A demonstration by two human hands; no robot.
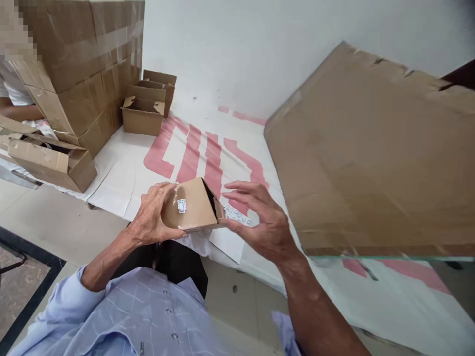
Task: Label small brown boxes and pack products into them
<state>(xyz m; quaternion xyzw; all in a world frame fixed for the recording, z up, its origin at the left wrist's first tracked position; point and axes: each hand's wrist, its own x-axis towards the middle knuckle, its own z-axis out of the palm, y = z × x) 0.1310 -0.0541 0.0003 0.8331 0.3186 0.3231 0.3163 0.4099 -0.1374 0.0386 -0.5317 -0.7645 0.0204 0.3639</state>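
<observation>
Seeming light, stiffest at nine o'clock, the carton is being clasped there by the left hand, right hand spread.

Nothing legible: tiny label on the small carton, large red markings on the white cloth.
</observation>
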